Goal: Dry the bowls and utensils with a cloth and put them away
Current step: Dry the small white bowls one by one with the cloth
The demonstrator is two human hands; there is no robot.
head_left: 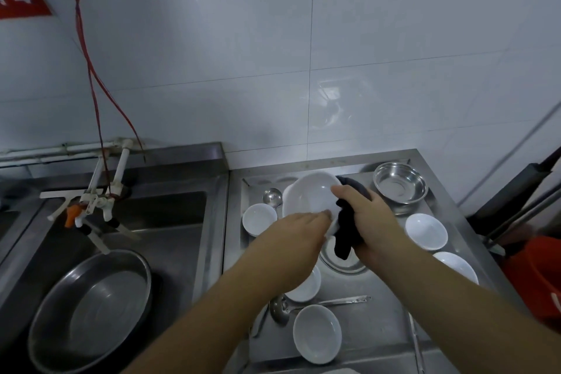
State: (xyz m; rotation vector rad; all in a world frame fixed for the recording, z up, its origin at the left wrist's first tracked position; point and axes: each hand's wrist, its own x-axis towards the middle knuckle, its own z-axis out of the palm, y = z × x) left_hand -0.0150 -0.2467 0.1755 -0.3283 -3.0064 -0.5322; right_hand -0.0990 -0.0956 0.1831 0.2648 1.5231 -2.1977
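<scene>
Nearest us, a white bowl point(317, 333) sits on the steel surface point(373, 322), below both grips. Our left hand point(299, 229) lies with fingers straight against the near rim of the large white bowl point(309, 194), which is tilted up off the surface. Our right hand point(365, 215) has its grip curled round a dark cloth point(347, 232), pressing it on that bowl's right edge. Right of this grip stand 2 more white bowls point(426, 231) and, farther back, a steel bowl point(400, 182). Below the left grip lies a ladle point(318, 304).
</scene>
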